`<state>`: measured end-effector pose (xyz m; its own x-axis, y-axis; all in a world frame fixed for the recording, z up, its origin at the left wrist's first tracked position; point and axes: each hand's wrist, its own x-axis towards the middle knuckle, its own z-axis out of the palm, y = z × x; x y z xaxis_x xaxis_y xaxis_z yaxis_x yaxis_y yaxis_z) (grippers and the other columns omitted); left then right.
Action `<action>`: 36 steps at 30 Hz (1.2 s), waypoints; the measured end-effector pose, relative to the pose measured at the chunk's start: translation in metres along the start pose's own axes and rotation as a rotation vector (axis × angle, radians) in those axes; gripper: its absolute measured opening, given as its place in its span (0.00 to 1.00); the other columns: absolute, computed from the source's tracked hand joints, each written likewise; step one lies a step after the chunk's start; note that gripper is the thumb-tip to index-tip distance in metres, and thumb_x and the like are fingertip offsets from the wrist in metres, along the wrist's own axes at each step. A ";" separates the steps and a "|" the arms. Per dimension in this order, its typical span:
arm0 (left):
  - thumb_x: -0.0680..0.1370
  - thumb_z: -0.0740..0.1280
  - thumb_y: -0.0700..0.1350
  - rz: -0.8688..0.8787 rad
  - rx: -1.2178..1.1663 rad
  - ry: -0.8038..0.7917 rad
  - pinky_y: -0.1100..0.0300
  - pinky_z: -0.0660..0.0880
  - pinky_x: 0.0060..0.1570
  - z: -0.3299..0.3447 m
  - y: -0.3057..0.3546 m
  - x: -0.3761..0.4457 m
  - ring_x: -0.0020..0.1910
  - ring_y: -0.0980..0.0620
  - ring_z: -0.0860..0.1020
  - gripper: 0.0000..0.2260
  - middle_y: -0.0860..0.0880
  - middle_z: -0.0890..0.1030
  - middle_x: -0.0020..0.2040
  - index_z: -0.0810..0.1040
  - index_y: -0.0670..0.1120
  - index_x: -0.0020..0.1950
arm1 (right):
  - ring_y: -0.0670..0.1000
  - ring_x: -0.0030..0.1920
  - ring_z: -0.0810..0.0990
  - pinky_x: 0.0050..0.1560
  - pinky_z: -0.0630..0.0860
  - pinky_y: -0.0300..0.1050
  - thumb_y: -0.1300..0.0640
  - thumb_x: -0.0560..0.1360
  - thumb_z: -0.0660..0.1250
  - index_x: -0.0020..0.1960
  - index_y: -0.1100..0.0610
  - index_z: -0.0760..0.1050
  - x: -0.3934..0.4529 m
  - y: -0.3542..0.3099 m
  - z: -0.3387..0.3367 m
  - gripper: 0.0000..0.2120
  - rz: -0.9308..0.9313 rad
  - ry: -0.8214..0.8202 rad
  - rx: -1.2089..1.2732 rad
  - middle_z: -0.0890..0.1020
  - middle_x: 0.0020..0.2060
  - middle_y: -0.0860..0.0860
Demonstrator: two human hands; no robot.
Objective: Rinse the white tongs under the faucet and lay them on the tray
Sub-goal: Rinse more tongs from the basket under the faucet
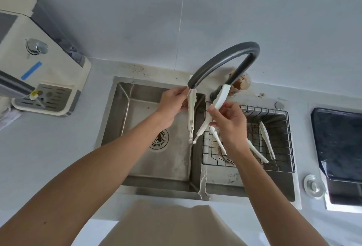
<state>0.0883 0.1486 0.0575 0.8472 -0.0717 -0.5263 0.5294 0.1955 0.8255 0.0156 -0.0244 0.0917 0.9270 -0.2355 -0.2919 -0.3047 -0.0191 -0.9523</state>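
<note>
Both hands' fingers curled on white tongs [195, 116]: left hand [172, 104] one arm, right hand [229, 122] other.

At the centre of the frame you hold the tongs [192, 112] spread open under the faucet [225, 59] spout. Your left hand [172, 104] pinches the top of one arm, which hangs upright over the left basin [141, 144]. Your right hand [229, 122] grips the other arm, which slants up toward the faucet base. The two arms meet low, above the basin's right edge. Right of centre, a wire rack [288, 142] sits in the right basin with more white tongs [267, 140] lying in it. A dark tray [340, 144] lies at the right edge of the frame. A cream dispenser [39, 65] stands at upper left.
</note>
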 end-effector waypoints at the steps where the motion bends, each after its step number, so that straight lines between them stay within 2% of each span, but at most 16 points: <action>1: 0.83 0.68 0.45 -0.006 -0.010 -0.009 0.46 0.83 0.57 0.000 -0.001 -0.002 0.54 0.39 0.86 0.10 0.39 0.87 0.53 0.83 0.41 0.60 | 0.60 0.47 0.86 0.48 0.84 0.54 0.51 0.76 0.78 0.55 0.56 0.79 -0.002 0.002 -0.001 0.13 -0.008 0.012 -0.007 0.86 0.47 0.58; 5: 0.81 0.70 0.47 -0.078 -0.010 -0.096 0.50 0.83 0.51 -0.001 -0.011 -0.014 0.46 0.46 0.85 0.09 0.45 0.86 0.45 0.83 0.42 0.54 | 0.50 0.40 0.83 0.42 0.82 0.43 0.51 0.81 0.72 0.53 0.56 0.83 -0.014 0.013 -0.010 0.08 0.070 0.138 0.070 0.84 0.40 0.54; 7: 0.80 0.72 0.47 -0.109 0.019 -0.118 0.54 0.82 0.45 0.005 -0.021 -0.022 0.43 0.48 0.84 0.07 0.47 0.84 0.43 0.83 0.44 0.52 | 0.48 0.36 0.80 0.38 0.81 0.40 0.51 0.84 0.68 0.49 0.58 0.84 -0.019 0.024 -0.022 0.12 0.161 0.176 0.065 0.81 0.38 0.54; 10: 0.79 0.74 0.47 -0.142 0.043 -0.095 0.56 0.83 0.41 0.025 -0.041 -0.030 0.41 0.49 0.84 0.09 0.47 0.85 0.42 0.84 0.42 0.53 | 0.52 0.37 0.82 0.41 0.82 0.48 0.52 0.85 0.65 0.50 0.64 0.82 -0.025 0.043 -0.046 0.16 0.336 0.138 -0.016 0.82 0.40 0.57; 13: 0.78 0.75 0.48 -0.233 0.052 -0.040 0.57 0.83 0.38 0.051 -0.064 -0.033 0.39 0.51 0.85 0.12 0.46 0.87 0.42 0.84 0.39 0.54 | 0.51 0.35 0.83 0.37 0.80 0.46 0.57 0.84 0.66 0.54 0.63 0.82 -0.031 0.056 -0.074 0.10 0.480 0.074 -0.047 0.83 0.42 0.58; 17: 0.78 0.75 0.47 -0.324 0.083 -0.011 0.57 0.83 0.38 0.089 -0.090 -0.033 0.36 0.52 0.86 0.14 0.44 0.87 0.44 0.83 0.37 0.56 | 0.51 0.36 0.83 0.37 0.82 0.46 0.61 0.82 0.67 0.57 0.63 0.81 -0.033 0.067 -0.113 0.08 0.550 0.004 -0.090 0.85 0.45 0.60; 20: 0.79 0.74 0.45 -0.336 0.094 0.022 0.58 0.84 0.40 0.111 -0.106 -0.028 0.35 0.53 0.85 0.15 0.45 0.86 0.44 0.81 0.36 0.59 | 0.51 0.36 0.81 0.34 0.82 0.44 0.63 0.81 0.67 0.64 0.60 0.79 -0.022 0.078 -0.138 0.13 0.542 0.024 -0.145 0.85 0.47 0.59; 21: 0.79 0.75 0.45 -0.347 0.098 0.016 0.57 0.85 0.41 0.119 -0.111 -0.027 0.36 0.52 0.85 0.15 0.44 0.85 0.46 0.80 0.36 0.60 | 0.50 0.37 0.81 0.34 0.81 0.44 0.63 0.81 0.67 0.68 0.58 0.77 -0.016 0.083 -0.145 0.16 0.532 0.042 -0.166 0.85 0.47 0.58; 23: 0.79 0.74 0.43 -0.374 0.131 0.000 0.53 0.85 0.48 0.133 -0.119 -0.025 0.43 0.49 0.84 0.08 0.43 0.84 0.49 0.79 0.42 0.54 | 0.50 0.37 0.80 0.33 0.81 0.45 0.60 0.83 0.67 0.76 0.54 0.72 -0.001 0.093 -0.153 0.21 0.492 0.050 -0.246 0.85 0.48 0.55; 25: 0.80 0.73 0.41 -0.416 0.146 0.019 0.49 0.84 0.53 0.147 -0.127 -0.021 0.46 0.47 0.81 0.06 0.42 0.82 0.52 0.76 0.48 0.49 | 0.50 0.36 0.80 0.35 0.83 0.48 0.59 0.84 0.66 0.78 0.54 0.69 0.017 0.106 -0.157 0.24 0.442 0.025 -0.349 0.84 0.47 0.52; 27: 0.80 0.72 0.41 -0.445 0.137 0.048 0.48 0.84 0.53 0.155 -0.133 -0.015 0.46 0.47 0.81 0.10 0.44 0.81 0.53 0.76 0.45 0.59 | 0.49 0.35 0.79 0.38 0.83 0.50 0.58 0.84 0.66 0.78 0.54 0.69 0.035 0.118 -0.159 0.23 0.410 0.013 -0.415 0.84 0.48 0.50; 29: 0.80 0.73 0.41 -0.461 0.149 0.068 0.48 0.85 0.53 0.163 -0.139 -0.007 0.50 0.46 0.82 0.23 0.43 0.80 0.57 0.71 0.45 0.74 | 0.47 0.34 0.79 0.40 0.83 0.48 0.57 0.84 0.66 0.77 0.54 0.70 0.050 0.125 -0.159 0.22 0.389 -0.003 -0.475 0.84 0.48 0.50; 30: 0.80 0.72 0.41 -0.459 0.167 0.081 0.49 0.84 0.53 0.166 -0.141 -0.004 0.53 0.46 0.82 0.26 0.44 0.80 0.59 0.68 0.45 0.77 | 0.47 0.35 0.79 0.42 0.84 0.50 0.57 0.84 0.66 0.77 0.54 0.71 0.056 0.129 -0.158 0.22 0.386 -0.021 -0.498 0.84 0.47 0.50; 32: 0.81 0.71 0.42 -0.441 0.221 0.093 0.51 0.82 0.57 0.171 -0.141 0.002 0.58 0.46 0.80 0.24 0.45 0.78 0.62 0.69 0.46 0.76 | 0.50 0.38 0.82 0.42 0.84 0.51 0.57 0.84 0.65 0.78 0.56 0.69 0.066 0.136 -0.158 0.22 0.406 -0.065 -0.518 0.84 0.47 0.50; 34: 0.81 0.71 0.44 -0.415 0.301 0.110 0.49 0.77 0.65 0.174 -0.142 0.007 0.62 0.47 0.77 0.22 0.46 0.76 0.67 0.70 0.48 0.74 | 0.54 0.44 0.86 0.38 0.80 0.45 0.57 0.85 0.63 0.80 0.59 0.66 0.071 0.142 -0.158 0.25 0.446 -0.153 -0.553 0.84 0.51 0.53; 36: 0.80 0.71 0.47 -0.434 0.367 0.115 0.46 0.73 0.71 0.175 -0.147 0.014 0.70 0.46 0.75 0.30 0.47 0.72 0.76 0.64 0.47 0.80 | 0.58 0.48 0.87 0.41 0.81 0.49 0.56 0.84 0.63 0.78 0.62 0.69 0.072 0.150 -0.161 0.23 0.435 -0.238 -0.623 0.85 0.55 0.58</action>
<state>0.0300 -0.0524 -0.0350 0.5498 0.0415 -0.8343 0.8253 -0.1814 0.5348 0.0018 -0.2012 -0.0577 0.6971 -0.1339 -0.7044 -0.6512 -0.5294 -0.5438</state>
